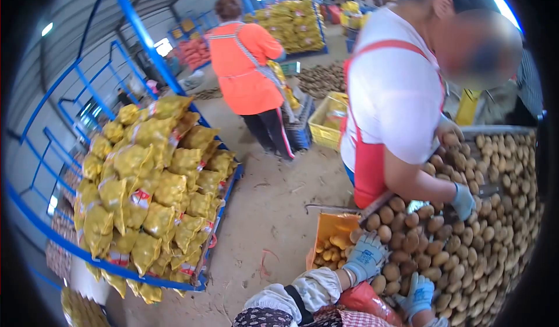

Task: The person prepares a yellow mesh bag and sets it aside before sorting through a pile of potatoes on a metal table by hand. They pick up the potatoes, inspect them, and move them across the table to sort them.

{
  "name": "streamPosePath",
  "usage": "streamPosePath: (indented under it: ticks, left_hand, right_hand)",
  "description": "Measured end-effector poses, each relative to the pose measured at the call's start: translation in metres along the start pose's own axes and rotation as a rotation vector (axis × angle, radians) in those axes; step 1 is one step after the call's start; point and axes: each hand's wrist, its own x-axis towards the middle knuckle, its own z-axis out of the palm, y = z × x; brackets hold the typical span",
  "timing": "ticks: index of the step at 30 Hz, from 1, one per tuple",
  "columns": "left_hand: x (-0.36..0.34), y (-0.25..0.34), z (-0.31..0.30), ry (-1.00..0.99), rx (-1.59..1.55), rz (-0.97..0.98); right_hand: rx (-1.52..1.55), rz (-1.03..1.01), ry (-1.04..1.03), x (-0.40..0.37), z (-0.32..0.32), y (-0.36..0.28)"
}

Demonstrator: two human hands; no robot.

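Potatoes (dozens) lie beside one left hand, one right hand.

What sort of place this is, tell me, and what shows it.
Likely a produce sorting and packing warehouse: a wide spread of loose, potato-like produce, filled yellow sacks stacked on a blue rack, and a yellow crate.

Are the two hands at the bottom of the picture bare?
No, the left hand and right hand both wear pale blue gloves.
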Motion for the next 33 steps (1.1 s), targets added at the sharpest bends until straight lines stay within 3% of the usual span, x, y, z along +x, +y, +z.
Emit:
streamPosePath:
  ticks: [1, 2, 4, 5, 6, 7, 8, 10, 11, 12, 14, 15, 16, 17, 18, 19, 21, 22, 24, 26, 28, 29, 30, 32, 33]
  left_hand:
    - [0.000, 0.002, -0.006, -0.155, -0.025, -0.150]
    - [0.001, 0.004, -0.009, -0.137, -0.017, -0.175]
    - [0.002, 0.019, -0.011, 0.042, -0.080, 0.001]
    - [-0.002, 0.021, 0.011, 0.123, -0.117, 0.178]
    - [-0.005, 0.020, 0.028, 0.198, -0.150, 0.358]
    - [-0.008, 0.022, 0.003, -0.093, -0.189, 0.244]
    - [-0.018, 0.013, 0.005, -0.088, -0.188, 0.239]
    - [-0.031, -0.014, 0.034, 0.060, -0.127, 0.248]
    - [-0.024, -0.025, 0.072, 0.025, 0.449, 0.281]
    - [-0.025, -0.025, 0.066, 0.022, 0.446, 0.281]
    - [-0.025, -0.024, 0.038, -0.277, -0.290, -0.092]
    - [-0.022, -0.018, 0.039, -0.157, -0.311, -0.112]
    - [-0.019, -0.005, 0.035, -0.151, -0.309, -0.112]
    - [-0.015, 0.012, 0.031, 0.037, -0.282, 0.016]
    - [-0.013, 0.021, 0.029, 0.223, -0.251, 0.144]
    - [-0.013, 0.024, 0.035, 0.226, -0.250, 0.144]
    - [-0.018, 0.032, 0.038, 0.394, -0.124, 0.390]
    - [-0.020, 0.031, 0.031, 0.397, -0.125, 0.390]
    - [-0.025, 0.023, 0.010, -0.278, -0.231, 0.032]
    - [-0.024, 0.013, -0.004, -0.271, -0.179, 0.018]
    - [-0.014, 0.009, -0.027, -0.618, -0.230, -0.077]
    - [-0.020, 0.015, -0.034, -0.410, -0.354, -0.065]
    - [-0.019, 0.019, -0.024, -0.415, -0.354, -0.062]
    - [-0.013, 0.032, 0.018, 0.062, -0.312, 0.238]
    - [-0.010, 0.040, 0.024, 0.138, -0.323, 0.313]
  right_hand:
    - [0.017, 0.035, -0.110, 0.007, -0.012, -0.009]
    - [0.039, 0.070, -0.227, 0.017, -0.020, -0.022]
    - [0.049, -0.088, -0.382, 0.029, -0.004, -0.031]
    - [0.070, -0.080, -0.544, 0.040, 0.020, -0.031]
    - [0.001, -0.088, -0.442, 0.032, -0.025, -0.055]
    - [0.115, -0.140, -0.331, 0.031, -0.030, -0.052]
    - [0.230, -0.185, -0.221, 0.030, -0.032, -0.048]
    - [0.317, -0.365, 0.243, 0.029, -0.029, -0.016]
    - [0.291, -0.332, 0.333, 0.031, -0.037, -0.004]
    - [0.206, -0.188, 0.396, 0.027, -0.047, 0.001]
    - [0.098, -0.041, 0.350, 0.030, -0.043, 0.020]
    - [0.097, -0.043, 0.355, 0.028, -0.044, 0.014]
    - [0.043, -0.023, 0.210, 0.026, -0.045, 0.002]
    - [-0.010, -0.002, 0.063, 0.024, -0.045, -0.006]
    - [-0.010, -0.004, 0.067, 0.024, -0.043, -0.010]
    - [-0.013, -0.098, 0.026, 0.023, -0.038, -0.014]
    - [0.013, -0.302, 0.014, 0.023, -0.030, -0.016]
    - [0.010, -0.303, 0.015, 0.021, -0.031, -0.014]
    - [0.206, -0.275, 0.114, 0.012, -0.043, -0.008]
    - [0.122, -0.194, 0.061, -0.001, -0.037, 0.005]
    - [0.294, -0.134, 0.003, -0.009, -0.026, 0.015]
    - [0.273, -0.123, -0.056, -0.008, -0.022, 0.016]
    - [0.275, -0.119, -0.057, -0.005, -0.026, 0.010]
    - [0.367, -0.101, -0.133, 0.006, -0.043, -0.010]
    - [0.391, -0.154, -0.078, 0.007, -0.044, -0.013]
